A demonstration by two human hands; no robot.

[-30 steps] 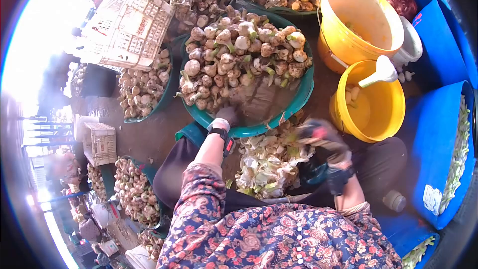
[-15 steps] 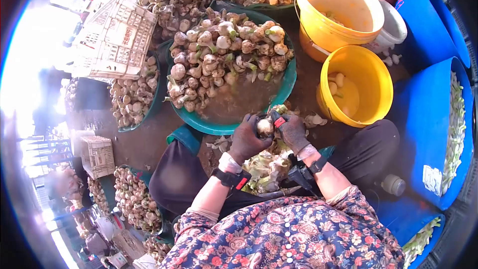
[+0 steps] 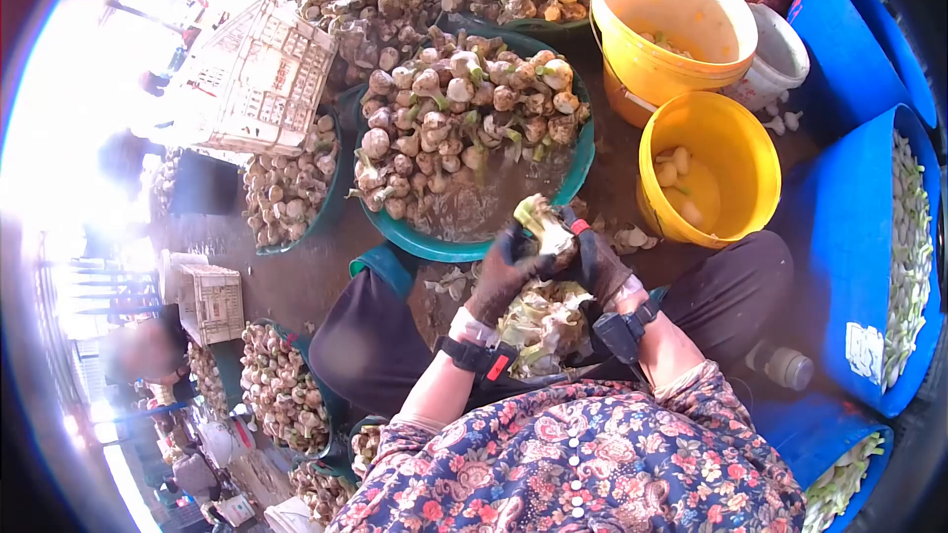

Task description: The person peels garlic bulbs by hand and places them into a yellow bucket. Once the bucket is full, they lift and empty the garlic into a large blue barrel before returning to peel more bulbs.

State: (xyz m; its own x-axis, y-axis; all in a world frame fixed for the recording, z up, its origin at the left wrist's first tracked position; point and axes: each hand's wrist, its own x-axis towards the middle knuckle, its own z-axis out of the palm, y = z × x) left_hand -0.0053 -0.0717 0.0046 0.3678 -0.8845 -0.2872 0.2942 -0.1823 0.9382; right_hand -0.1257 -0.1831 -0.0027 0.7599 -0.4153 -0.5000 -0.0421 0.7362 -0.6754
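A garlic bulb [image 3: 555, 237] with a pale, leafy stem end pointing up and left is held between my two dark-gloved hands, just in front of the tub. My left hand [image 3: 507, 274] is closed round its left and lower side. From the right, my right hand [image 3: 598, 259] closes against the bulb; a small red patch shows at its thumb, and I cannot tell whether this belongs to a tool. Below both hands, a heap of garlic peelings [image 3: 541, 334] lies in my lap. Beyond them stands a green tub [image 3: 420, 243] piled with unpeeled, dirty garlic bulbs [image 3: 434, 128].
To the right, a yellow bucket [image 3: 765, 188] contains several pale peeled pieces. Another yellow bucket [image 3: 617, 15] stands behind it. Blue containers [image 3: 839, 257] line the right edge. White crates [image 3: 267, 79] and more garlic tubs are at left. A bottle [image 3: 790, 367] lies beside my right leg.
The bulb has turned between my hands, so its stem end now points up where its round white face showed. My hands have shifted slightly right, and the view has shifted a little.
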